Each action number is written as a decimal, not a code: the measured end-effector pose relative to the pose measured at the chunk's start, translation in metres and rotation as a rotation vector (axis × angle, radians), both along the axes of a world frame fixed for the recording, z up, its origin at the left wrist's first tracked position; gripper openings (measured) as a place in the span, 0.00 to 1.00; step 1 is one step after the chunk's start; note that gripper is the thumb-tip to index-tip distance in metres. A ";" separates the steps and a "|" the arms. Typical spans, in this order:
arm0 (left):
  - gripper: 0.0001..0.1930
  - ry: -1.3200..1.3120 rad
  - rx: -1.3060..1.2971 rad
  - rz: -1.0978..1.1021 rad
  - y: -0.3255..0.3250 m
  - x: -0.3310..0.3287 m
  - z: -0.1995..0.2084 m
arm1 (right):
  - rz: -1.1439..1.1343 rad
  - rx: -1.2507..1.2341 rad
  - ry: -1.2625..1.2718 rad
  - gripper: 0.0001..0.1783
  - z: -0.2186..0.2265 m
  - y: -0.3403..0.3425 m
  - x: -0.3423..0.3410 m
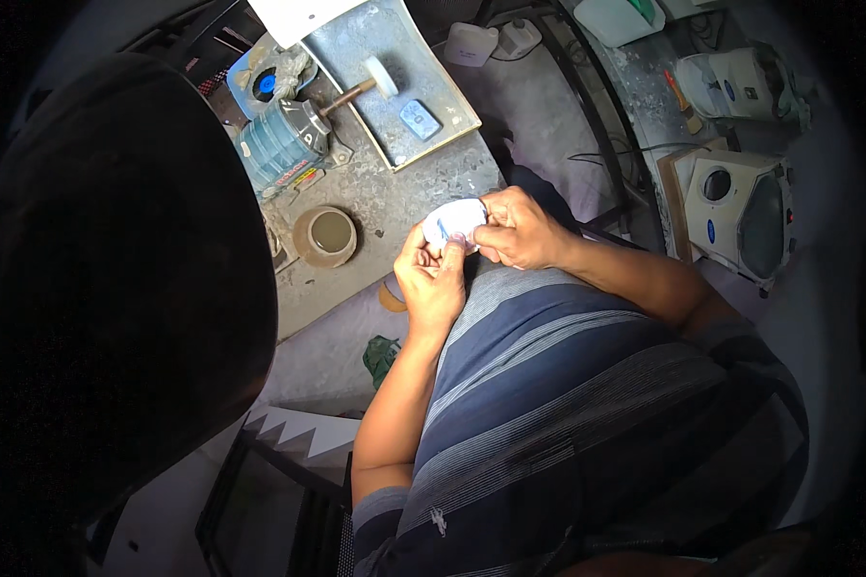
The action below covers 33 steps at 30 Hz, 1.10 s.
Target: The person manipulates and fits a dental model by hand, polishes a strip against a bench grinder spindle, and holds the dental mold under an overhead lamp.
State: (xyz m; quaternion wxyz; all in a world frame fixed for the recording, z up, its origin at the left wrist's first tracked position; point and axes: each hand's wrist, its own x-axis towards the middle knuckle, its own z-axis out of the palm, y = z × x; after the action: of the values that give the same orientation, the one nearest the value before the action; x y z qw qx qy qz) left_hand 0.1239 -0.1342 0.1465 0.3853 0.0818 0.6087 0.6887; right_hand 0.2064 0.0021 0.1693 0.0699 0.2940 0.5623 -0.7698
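Observation:
Just past the bench's near edge, in front of my striped shirt, I hold a small white rounded piece (449, 217) with a bluish mark on it. It could be a plaster cast, but glare washes out its detail and its kind is unclear. My left hand (433, 281) is closed on its near left side, the thumb pressed against its face. From the right, my right hand (522, 231) grips the other edge between thumb and bent fingers. Both hands cover part of the piece.
A blue-green bench motor (284, 146) carries a white wheel (381, 77) over a shallow tray (445, 85) holding a bluish block (420, 119). A round bowl (307, 246) of murky liquid stands nearer. Boxy machines (700, 213) stand right; a large dark shape (130, 279) blocks the left.

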 end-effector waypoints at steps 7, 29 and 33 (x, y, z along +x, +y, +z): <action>0.05 -0.047 -0.018 0.050 0.000 0.015 -0.003 | 0.022 -0.074 -0.053 0.06 -0.008 0.005 0.008; 0.25 -0.690 0.376 -0.144 -0.011 0.028 -0.015 | 1.136 0.780 0.163 0.22 0.029 0.062 -0.043; 0.28 -0.699 0.563 -0.159 -0.001 -0.020 -0.001 | 0.647 0.913 0.307 0.28 0.041 0.070 -0.048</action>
State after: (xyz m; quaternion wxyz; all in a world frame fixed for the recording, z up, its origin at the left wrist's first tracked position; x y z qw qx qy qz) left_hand 0.1038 -0.1351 0.1456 0.5819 -0.0075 0.2231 0.7820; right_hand 0.1583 0.0725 0.2102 0.0855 -0.0072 0.9022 -0.4226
